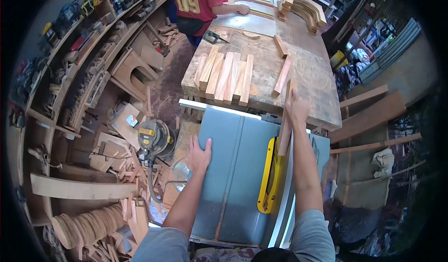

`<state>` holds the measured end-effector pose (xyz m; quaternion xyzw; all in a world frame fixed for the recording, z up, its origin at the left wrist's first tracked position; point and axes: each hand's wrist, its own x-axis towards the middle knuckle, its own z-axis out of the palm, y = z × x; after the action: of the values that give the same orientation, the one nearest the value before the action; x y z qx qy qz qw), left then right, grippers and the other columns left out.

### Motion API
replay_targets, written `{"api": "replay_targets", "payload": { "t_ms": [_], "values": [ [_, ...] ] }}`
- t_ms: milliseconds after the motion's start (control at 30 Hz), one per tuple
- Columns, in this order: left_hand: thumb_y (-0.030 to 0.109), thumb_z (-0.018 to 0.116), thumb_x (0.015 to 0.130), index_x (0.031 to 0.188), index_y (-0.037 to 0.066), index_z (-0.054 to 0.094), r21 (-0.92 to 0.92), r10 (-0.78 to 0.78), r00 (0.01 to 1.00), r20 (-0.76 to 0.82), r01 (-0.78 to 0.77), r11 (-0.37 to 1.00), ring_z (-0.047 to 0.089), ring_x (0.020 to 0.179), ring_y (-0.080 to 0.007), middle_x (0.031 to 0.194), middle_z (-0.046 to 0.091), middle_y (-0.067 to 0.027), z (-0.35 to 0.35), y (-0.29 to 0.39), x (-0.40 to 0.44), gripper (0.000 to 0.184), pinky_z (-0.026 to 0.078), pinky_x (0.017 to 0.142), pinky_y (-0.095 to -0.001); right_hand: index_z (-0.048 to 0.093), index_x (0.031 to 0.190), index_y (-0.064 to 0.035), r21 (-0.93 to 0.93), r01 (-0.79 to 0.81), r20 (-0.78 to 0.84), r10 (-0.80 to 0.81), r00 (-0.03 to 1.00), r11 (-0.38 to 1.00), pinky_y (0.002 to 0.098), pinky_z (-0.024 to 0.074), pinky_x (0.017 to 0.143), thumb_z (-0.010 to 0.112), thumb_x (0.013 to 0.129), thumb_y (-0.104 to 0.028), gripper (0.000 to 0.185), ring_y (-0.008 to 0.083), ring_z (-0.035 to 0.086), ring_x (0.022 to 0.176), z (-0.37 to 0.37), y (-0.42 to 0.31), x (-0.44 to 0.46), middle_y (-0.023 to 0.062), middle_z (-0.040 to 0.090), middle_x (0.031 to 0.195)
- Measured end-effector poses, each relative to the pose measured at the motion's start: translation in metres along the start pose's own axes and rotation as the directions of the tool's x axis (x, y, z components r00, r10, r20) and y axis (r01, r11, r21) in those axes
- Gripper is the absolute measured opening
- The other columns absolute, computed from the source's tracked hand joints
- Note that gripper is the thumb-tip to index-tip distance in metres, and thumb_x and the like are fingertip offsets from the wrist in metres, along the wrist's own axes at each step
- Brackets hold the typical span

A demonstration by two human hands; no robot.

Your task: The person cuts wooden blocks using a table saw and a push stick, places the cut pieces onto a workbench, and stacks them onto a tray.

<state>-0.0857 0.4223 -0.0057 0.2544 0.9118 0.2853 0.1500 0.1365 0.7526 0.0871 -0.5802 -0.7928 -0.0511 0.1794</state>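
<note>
My right hand (297, 107) is wrapped round a narrow wooden strip (283, 138) at the far right end of the table saw. The strip lies along the fence (279, 206), just beyond the yellow throat plate (262, 194). My left hand (199, 155) rests on the left edge of the grey saw table (217, 168), fingers apart, holding nothing. Past the saw, several cut wooden strips (225, 78) lie side by side on a wooden workbench (261, 92). A reddish strip (282, 75) and a short wooden block (280, 46) lie nearer my right hand.
A person in a red shirt (193, 5) stands at the bench's far left. Curved wooden pieces (305, 10) are stacked at the back. On the left are a shop vacuum (156, 136), scrap wood (135, 166) and loaded shelves (74, 66). Boards (373, 110) jut in from the right.
</note>
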Motion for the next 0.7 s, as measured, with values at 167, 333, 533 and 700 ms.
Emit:
{"api": "replay_targets", "payload": {
  "t_ms": [167, 333, 533, 700],
  "values": [
    [0.056, 0.059, 0.095, 0.149, 0.007, 0.048, 0.0, 0.004, 1.0, -0.009, -0.004, 1.0, 0.046, 0.141, -0.0391, 0.158, 0.045, -0.0166, -0.006, 0.005, 0.001, 0.074, 0.039, 0.113, -0.0506, 0.075, 0.124, -0.0174, 0.024, -0.004, -0.3, 0.011, 0.954, 1.0, 0.0484, 0.0551, 0.067, 0.062, 0.093, -0.037, 0.039, 0.0375, 0.071, 0.074, 0.011, 0.008, 0.038, 0.0167, 0.073, 0.079],
    [0.054, 0.059, 0.096, 0.148, 0.006, 0.048, -0.053, 0.033, 0.999, -0.005, -0.033, 0.998, 0.047, 0.14, -0.0398, 0.156, 0.046, -0.0187, 0.001, -0.004, 0.002, 0.072, 0.041, 0.111, -0.0518, 0.075, 0.125, -0.0176, 0.393, -0.124, -0.24, 0.231, 0.943, 0.911, 0.0493, 0.0565, 0.078, 0.059, 0.092, -0.044, 0.045, 0.0404, 0.073, 0.088, -0.083, -0.044, 0.092, 0.0209, 0.074, 0.09],
    [0.055, 0.059, 0.097, 0.15, 0.009, 0.047, 0.018, 0.057, 0.997, -0.059, -0.056, 0.998, 0.049, 0.139, -0.0402, 0.157, 0.047, -0.0173, 0.012, -0.008, 0.006, 0.071, 0.044, 0.109, -0.0506, 0.078, 0.117, -0.0103, 0.533, -0.21, 0.107, 0.181, 0.978, 0.819, 0.0479, 0.0532, 0.099, 0.053, 0.095, -0.056, 0.056, 0.0378, 0.069, 0.115, 0.056, -0.132, 0.14, 0.0258, 0.072, 0.116],
    [0.055, 0.058, 0.097, 0.151, 0.012, 0.047, -0.004, 0.003, 1.0, 0.021, -0.003, 1.0, 0.048, 0.14, -0.0398, 0.158, 0.045, -0.0163, 0.006, -0.001, 0.009, 0.07, 0.043, 0.11, -0.0507, 0.078, 0.114, -0.0095, 0.509, -0.248, 0.102, 0.229, 0.968, 0.824, 0.0464, 0.0555, 0.096, 0.066, 0.089, -0.043, 0.044, 0.0404, 0.07, 0.111, 0.124, -0.201, 0.154, 0.0245, 0.073, 0.115]
  ]
}}
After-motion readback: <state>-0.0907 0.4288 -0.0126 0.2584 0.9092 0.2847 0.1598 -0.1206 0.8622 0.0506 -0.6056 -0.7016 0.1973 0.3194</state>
